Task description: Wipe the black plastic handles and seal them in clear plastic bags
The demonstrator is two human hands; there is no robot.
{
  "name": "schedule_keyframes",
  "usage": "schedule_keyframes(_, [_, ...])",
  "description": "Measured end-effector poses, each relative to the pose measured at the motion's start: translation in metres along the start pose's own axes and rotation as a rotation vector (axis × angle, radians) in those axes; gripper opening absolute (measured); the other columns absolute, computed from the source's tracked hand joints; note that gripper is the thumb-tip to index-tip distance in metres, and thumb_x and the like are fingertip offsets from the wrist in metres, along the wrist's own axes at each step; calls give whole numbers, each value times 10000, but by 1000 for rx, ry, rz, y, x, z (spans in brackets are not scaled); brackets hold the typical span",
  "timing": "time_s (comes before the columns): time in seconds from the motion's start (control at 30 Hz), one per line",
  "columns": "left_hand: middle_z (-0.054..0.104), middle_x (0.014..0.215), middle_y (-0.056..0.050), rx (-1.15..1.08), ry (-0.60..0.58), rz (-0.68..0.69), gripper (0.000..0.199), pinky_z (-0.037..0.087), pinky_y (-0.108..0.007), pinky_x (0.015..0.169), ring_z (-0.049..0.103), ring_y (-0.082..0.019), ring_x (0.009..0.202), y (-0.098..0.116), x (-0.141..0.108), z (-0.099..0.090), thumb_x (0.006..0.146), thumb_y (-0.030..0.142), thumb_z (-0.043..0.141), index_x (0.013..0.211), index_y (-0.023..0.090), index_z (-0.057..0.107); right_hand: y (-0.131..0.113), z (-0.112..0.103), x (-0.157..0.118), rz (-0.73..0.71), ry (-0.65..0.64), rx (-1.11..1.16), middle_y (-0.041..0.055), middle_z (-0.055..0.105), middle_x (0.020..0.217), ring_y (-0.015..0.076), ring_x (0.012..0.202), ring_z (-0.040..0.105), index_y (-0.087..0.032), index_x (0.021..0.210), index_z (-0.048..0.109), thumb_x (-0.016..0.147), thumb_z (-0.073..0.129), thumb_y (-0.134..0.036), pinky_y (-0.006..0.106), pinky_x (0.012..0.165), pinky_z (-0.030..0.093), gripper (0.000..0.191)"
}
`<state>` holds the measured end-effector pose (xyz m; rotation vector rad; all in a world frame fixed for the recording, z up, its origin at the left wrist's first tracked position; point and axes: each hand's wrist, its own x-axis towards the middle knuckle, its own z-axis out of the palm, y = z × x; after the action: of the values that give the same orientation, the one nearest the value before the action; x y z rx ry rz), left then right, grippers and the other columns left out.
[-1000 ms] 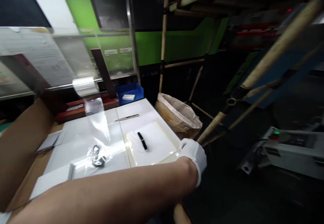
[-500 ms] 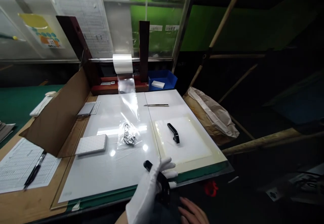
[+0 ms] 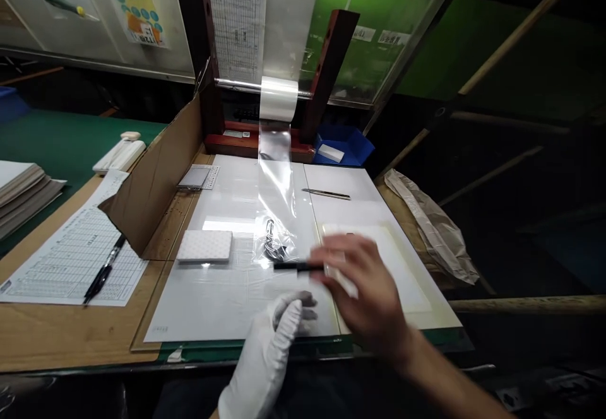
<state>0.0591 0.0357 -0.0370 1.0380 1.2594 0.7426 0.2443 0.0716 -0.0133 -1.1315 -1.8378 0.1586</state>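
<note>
My left hand, in a white glove, is half curled above the front of the white board, its thumb apart from its blurred fingers and nothing visible in it. Bare and blurred, my right hand pinches the end of a slim black bar-like part, which points left above the board. Just behind that part, a dark curved piece lies under clear plastic film drawn down from a roll. A small dark bit shows above my right knuckles on the yellow-edged pad; my hand hides the rest.
A white textured block lies left on the board, and a slim knife toward the back right. Cardboard stands upright at left, beside a pen on a printed sheet. A blue bin sits behind; a paper sack is at right.
The black part that was in my gloved left hand appears now in my right hand, which has risen from the lap over the board. The view has shifted leftward.
</note>
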Motion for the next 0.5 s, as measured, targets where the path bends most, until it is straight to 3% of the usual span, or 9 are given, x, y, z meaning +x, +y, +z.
schedule_keyframes(0.07, [747, 1147, -75, 140, 16, 84, 369, 588, -412, 962, 700, -267, 1080, -1, 13, -13, 935, 520, 576, 1135, 245, 723, 23, 7, 48, 200, -188, 106, 57, 743, 1033, 235, 1012, 675, -218, 1041, 736, 981, 614, -262, 396, 878, 532, 143])
schedule_keyframes(0.2, [659, 1351, -122, 856, 172, 446, 406, 452, -516, 1131, 587, -312, 1282, -11, 43, -48, 962, 373, 534, 1314, 193, 631, 72, 42, 114, 362, -670, 182, 38, 759, 1032, 214, 955, 690, -206, 969, 777, 958, 643, -317, 332, 819, 508, 175])
schedule_keyframes(0.33, [599, 1433, -163, 1241, 174, 551, 428, 464, -569, 1112, 509, -372, 1362, -23, 61, -66, 964, 291, 506, 1344, 121, 607, 115, 96, 131, 393, -792, 204, 57, 782, 969, 209, 890, 695, -172, 977, 798, 923, 688, -294, 312, 778, 501, 173])
schedule_keyframes(0.43, [615, 1417, -145, 1267, 200, 537, 380, 479, -545, 1104, 553, -349, 1317, -26, 64, -67, 978, 282, 499, 1308, 145, 630, 139, 128, 128, 419, -860, 266, 53, 784, 930, 173, 824, 692, -148, 969, 800, 930, 675, -286, 287, 765, 507, 190])
schedule_keyframes(0.5, [647, 1367, -140, 1259, 225, 539, 328, 503, -531, 1074, 594, -339, 1258, -26, 66, -66, 984, 282, 505, 1238, 152, 667, 148, 137, 125, 447, -874, 294, 46, 780, 902, 159, 792, 690, -147, 955, 799, 926, 679, -292, 278, 755, 513, 191])
